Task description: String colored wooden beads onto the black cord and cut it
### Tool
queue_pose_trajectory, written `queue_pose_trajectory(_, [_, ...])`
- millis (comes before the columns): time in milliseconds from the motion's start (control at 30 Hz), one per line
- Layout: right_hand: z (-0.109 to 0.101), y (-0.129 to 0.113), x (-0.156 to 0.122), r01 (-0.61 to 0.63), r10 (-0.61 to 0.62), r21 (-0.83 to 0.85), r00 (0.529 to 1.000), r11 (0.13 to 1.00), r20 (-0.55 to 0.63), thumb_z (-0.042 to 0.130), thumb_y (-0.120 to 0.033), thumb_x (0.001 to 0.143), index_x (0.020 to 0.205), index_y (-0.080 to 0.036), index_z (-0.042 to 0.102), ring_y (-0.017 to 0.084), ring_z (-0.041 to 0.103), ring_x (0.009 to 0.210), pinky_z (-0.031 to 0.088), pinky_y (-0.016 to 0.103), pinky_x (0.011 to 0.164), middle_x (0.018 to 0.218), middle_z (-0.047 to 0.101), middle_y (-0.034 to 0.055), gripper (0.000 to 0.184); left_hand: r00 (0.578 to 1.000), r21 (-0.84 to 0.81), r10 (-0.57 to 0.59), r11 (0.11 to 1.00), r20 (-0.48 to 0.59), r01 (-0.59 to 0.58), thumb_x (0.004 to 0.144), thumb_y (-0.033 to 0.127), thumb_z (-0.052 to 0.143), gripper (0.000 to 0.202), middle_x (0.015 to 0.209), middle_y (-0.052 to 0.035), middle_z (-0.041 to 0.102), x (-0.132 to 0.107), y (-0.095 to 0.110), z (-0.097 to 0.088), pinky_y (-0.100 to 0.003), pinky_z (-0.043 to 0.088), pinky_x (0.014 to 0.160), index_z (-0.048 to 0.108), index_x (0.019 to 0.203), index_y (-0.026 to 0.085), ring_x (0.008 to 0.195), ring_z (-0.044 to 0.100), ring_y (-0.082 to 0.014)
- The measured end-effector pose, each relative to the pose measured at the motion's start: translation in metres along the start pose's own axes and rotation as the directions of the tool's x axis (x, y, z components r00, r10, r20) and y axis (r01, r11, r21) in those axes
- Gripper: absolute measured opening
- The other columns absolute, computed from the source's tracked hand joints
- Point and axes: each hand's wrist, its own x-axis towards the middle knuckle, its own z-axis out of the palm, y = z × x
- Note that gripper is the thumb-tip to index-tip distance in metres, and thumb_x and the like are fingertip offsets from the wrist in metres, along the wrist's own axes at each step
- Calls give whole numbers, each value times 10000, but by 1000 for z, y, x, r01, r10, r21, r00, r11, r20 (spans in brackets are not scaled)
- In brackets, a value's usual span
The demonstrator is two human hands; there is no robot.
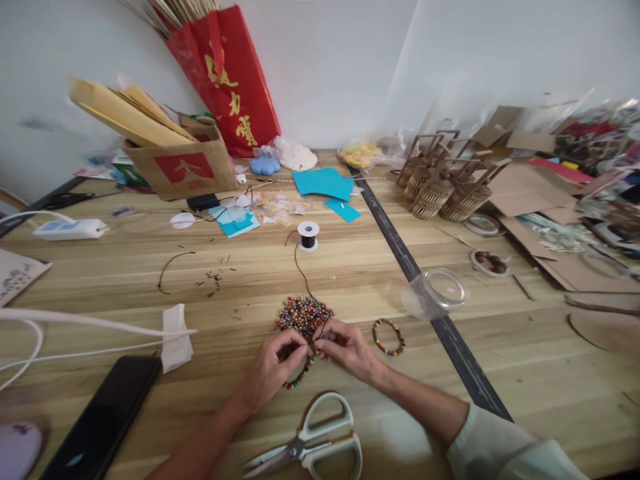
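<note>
My left hand (278,363) and my right hand (347,348) meet at the centre of the table, fingers pinched together on a dark cord (306,277). The cord runs up to a white spool (308,235) wound with black cord. Below my fingers hangs a strand of small coloured beads (298,381), partly hidden by my left hand. Just behind my hands lies a heap of loose multicoloured beads (300,315). To the right of my right hand rests a round beaded bracelet (389,337). The exact pinch point is too small to make out.
Scissors (300,448) with white handles lie close in front of my hands. A black phone (103,420) and white cables are at the left. A clear tape roll (445,288) lies right; wooden lanterns (425,190), a cardboard box (183,167) and a red bag (230,87) stand behind.
</note>
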Motion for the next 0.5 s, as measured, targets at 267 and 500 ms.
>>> queue_pose_trajectory(267, [-2, 3, 0, 0, 0, 6, 1000, 1000, 31, 688, -434, 813, 887, -147, 661, 96, 569, 581, 484, 214, 574, 691, 627, 8, 297, 999, -133, -47, 990, -10, 45, 837, 301, 562, 183, 667, 4, 586, 0, 1, -2, -224, 430, 643, 590, 730, 156, 655, 550, -132])
queue_pose_trajectory(500, [-1, 7, 1, 15, -21, 98, 998, 995, 60, 747, -380, 771, 930, -150, 637, 93, 588, 576, 497, 205, 567, 694, 640, -4, 300, 1000, -115, -26, 993, -1, 26, 836, 301, 557, 183, 663, 10, 574, 1, 1, -1, -210, 415, 622, 595, 734, 153, 641, 534, -123])
